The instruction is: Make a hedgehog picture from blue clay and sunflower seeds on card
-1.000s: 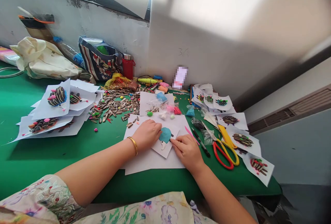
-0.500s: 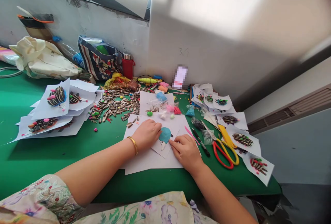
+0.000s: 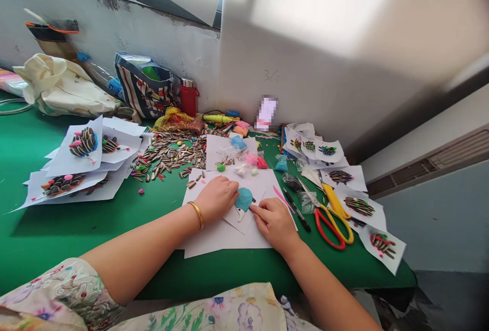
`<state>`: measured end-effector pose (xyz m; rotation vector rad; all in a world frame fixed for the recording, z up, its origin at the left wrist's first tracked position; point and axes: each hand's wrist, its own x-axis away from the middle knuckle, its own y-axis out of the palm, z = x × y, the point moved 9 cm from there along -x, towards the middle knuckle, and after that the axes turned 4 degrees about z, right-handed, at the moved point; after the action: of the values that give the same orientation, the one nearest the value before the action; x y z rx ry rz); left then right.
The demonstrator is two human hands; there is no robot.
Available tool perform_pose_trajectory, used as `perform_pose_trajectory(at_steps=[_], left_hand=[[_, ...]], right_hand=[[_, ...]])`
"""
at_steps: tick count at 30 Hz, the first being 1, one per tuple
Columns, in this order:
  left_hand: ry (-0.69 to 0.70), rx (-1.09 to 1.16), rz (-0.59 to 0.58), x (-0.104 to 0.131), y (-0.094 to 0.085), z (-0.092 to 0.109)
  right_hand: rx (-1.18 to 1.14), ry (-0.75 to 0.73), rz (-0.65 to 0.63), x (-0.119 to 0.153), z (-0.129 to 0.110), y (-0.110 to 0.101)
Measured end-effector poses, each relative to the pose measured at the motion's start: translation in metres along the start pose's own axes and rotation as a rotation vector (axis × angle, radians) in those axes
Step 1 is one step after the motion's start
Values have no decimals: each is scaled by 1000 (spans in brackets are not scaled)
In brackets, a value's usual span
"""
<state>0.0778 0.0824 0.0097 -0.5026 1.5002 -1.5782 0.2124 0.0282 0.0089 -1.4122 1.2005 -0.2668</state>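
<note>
A flat round of blue modelling clay (image 3: 243, 199) lies on a small sheet of white paper (image 3: 237, 224), with a white pointed clay piece (image 3: 240, 214) below it and a small dark bit at its right edge. My left hand (image 3: 218, 197), fingers bent and together, presses at the clay's left edge. At the lower right edge, my right hand (image 3: 275, 221) has its index finger and thumb close together, the other fingers curled. Whatever lies between those fingertips is too small to make out. Larger white sheets (image 3: 202, 243) lie underneath.
Sunflower seeds (image 3: 175, 155) are heaped behind my left hand. Scissors (image 3: 333, 224), a black pen (image 3: 297, 211) and a pink clay tool (image 3: 283, 198) lie to the right. Seed-and-clay pictures are piled left (image 3: 76, 181) and right (image 3: 362, 206). Clay packets (image 3: 248, 160), a red bottle (image 3: 188, 98) and bags stand behind.
</note>
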Motion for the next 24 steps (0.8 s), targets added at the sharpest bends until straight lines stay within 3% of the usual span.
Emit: perform_pose_trajectory(at_steps=[7, 13, 24], left_hand=[[1, -10, -5, 0, 0, 0], [-10, -17, -18, 0, 0, 1], [6, -5, 49, 1, -9, 6]], right_hand=[[-92, 94, 86, 2, 13, -4], [-22, 212, 42, -5, 15, 2], [-42, 189, -10, -6, 21, 6]])
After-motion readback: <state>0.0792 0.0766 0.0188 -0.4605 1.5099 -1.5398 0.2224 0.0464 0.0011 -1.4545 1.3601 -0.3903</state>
